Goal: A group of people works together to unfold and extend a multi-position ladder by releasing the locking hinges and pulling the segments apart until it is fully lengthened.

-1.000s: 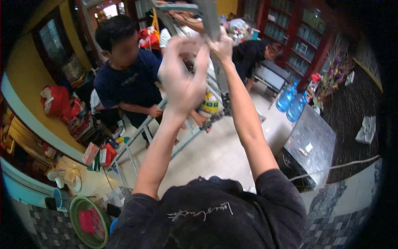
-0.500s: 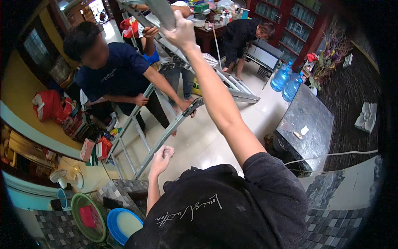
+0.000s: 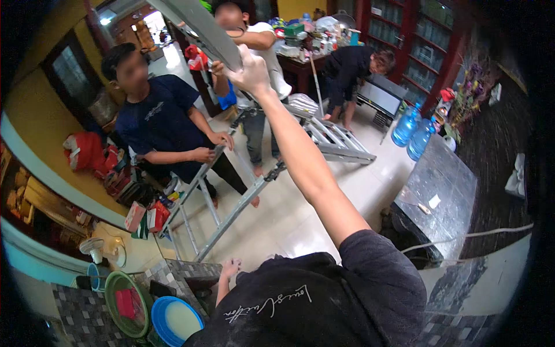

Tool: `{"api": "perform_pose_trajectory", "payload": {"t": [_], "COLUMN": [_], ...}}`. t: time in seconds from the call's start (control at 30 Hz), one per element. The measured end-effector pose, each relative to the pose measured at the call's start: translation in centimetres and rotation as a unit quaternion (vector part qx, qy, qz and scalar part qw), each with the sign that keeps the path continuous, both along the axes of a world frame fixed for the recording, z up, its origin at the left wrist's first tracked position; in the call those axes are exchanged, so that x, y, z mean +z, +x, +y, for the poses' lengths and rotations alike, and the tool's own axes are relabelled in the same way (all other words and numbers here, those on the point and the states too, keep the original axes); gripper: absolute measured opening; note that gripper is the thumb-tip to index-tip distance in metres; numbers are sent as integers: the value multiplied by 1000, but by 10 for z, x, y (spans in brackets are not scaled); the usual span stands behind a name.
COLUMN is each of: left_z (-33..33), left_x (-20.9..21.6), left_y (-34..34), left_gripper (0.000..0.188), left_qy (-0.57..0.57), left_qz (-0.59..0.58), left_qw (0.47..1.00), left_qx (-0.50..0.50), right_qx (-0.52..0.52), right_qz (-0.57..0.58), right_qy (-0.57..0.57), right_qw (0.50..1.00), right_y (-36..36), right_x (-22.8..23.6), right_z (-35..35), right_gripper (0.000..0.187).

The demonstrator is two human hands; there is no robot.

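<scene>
My right hand (image 3: 251, 70) is raised on an outstretched arm, gripping the lower end of a long grey metal rail (image 3: 199, 32). Whether this rail belongs to the folding metal ladder (image 3: 222, 228) beyond is hard to tell. Down near my chest, my left hand (image 3: 230, 267) holds nothing, its whitish fingers loosely apart and partly hidden by my shirt. The ladder stands slanted across the floor, with dark hinges (image 3: 275, 170). A person in a navy shirt (image 3: 159, 107) rests both hands on it. Another in a white shirt (image 3: 272, 63) has a hand beside the rail.
A person in black (image 3: 350, 72) bends beside a white-fronted appliance (image 3: 378, 98). Blue water bottles (image 3: 406, 126) stand near a dark stone-topped table (image 3: 448, 179) bearing a scraper (image 3: 425, 209). At lower left are a green tub (image 3: 118, 283), a blue basin (image 3: 163, 306) and a fan (image 3: 92, 248).
My left hand has dropped toward my chest. The navy-shirted person has straightened and drawn a hand back from the ladder's hinge. The view has shifted slightly; my right hand keeps its grip.
</scene>
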State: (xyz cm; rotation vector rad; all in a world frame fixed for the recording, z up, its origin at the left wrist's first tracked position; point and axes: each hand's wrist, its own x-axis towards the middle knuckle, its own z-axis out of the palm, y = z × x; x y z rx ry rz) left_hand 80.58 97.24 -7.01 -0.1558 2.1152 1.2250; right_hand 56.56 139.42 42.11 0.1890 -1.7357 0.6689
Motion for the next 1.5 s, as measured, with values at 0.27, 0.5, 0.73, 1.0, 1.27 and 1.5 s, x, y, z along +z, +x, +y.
{"api": "perform_pose_trajectory", "payload": {"t": [0.27, 0.5, 0.73, 1.0, 1.27, 1.5], "left_z": [-24, -1, 40, 59, 63, 54], "left_x": [2, 89, 202, 350, 424, 449], "left_y": [15, -50, -82, -114, -114, -144], "left_gripper": [28, 25, 22, 20, 20, 50], "left_qy": [37, 105, 145, 268, 348, 366], "left_qz": [53, 165, 250, 408, 508, 565], "left_qw": [996, 980, 957, 872, 786, 720], "left_qx": [65, 41, 16, 50, 54, 167], "right_qx": [12, 46, 57, 65, 80, 55], "right_qz": [7, 2, -22, -30, -38, -88], "right_qy": [46, 29, 44, 67, 120, 197], "right_qw": [999, 999, 997, 995, 989, 975], "right_y": [9, 23, 28, 29, 33, 26], "right_x": [-3, -1, -8, -20, -36, -67], "right_z": [-23, -30, -47, -62, -80, -100], "right_gripper": [55, 48, 47, 42, 40, 54]}}
